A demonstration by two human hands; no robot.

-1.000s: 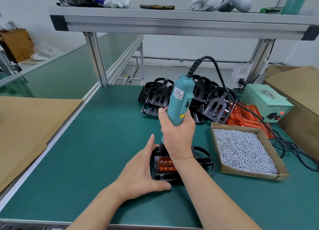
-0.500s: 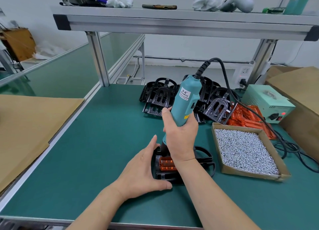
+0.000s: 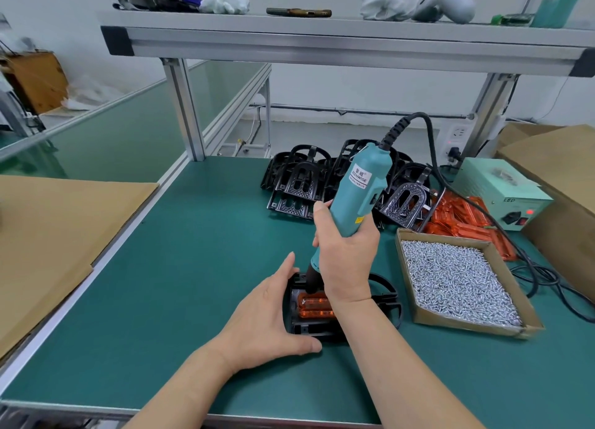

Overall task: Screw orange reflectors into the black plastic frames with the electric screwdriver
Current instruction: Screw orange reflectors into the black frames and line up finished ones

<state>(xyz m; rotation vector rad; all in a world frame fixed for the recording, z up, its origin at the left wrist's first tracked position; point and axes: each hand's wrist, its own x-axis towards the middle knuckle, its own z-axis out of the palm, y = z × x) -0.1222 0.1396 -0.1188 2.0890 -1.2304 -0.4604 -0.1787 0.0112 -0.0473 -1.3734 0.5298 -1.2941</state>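
A black plastic frame lies flat on the green mat in front of me, with an orange reflector seated in it. My left hand holds the frame's left end, thumb along the near edge and fingers along the far edge. My right hand grips the teal electric screwdriver, which tilts to the right. Its black tip points down at the reflector's far left end; the bit itself is hidden.
A pile of black frames lies behind, with loose orange reflectors to their right. A cardboard tray of screws sits right of the work. The power box, its cable and cardboard boxes fill the right side.
The screwdriver's top has leaned further to the right while its tip stays at the reflector. My left hand keeps the same hold on the frame.
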